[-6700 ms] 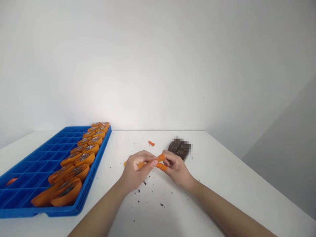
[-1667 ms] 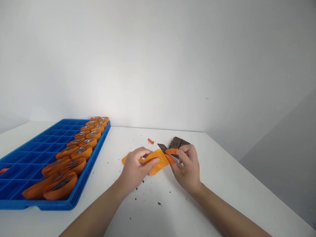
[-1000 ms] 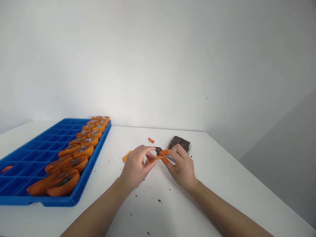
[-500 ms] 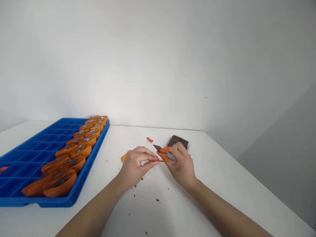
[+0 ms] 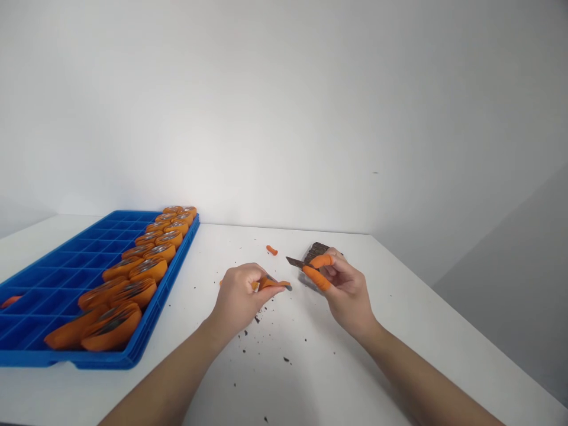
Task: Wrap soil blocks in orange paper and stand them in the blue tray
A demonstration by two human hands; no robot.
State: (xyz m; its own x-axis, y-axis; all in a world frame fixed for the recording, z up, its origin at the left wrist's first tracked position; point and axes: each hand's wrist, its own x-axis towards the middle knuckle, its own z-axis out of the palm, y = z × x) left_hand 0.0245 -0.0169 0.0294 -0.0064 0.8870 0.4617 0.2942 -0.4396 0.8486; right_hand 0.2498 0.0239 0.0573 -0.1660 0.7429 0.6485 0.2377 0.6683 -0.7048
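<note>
My left hand pinches a small orange piece with a dark grey bit at its right end. To the right, my right hand wears orange covers on its thumb and index finger and grips a dark pointed blade between them, its tip toward the left. The two hands are apart. Behind my right hand sits a stack of dark strips, partly hidden by the fingers. A small orange finger cover lies on the table beyond the hands.
On the left, a blue compartment tray holds several orange bundles along its right side and a red-orange item at its left edge. Dark crumbs dot the white table. A wall stands behind.
My right hand has moved right with the blade, away from my left hand. More of the orange piece and its grey end now show in my left fingers. The view has shifted slightly.
</note>
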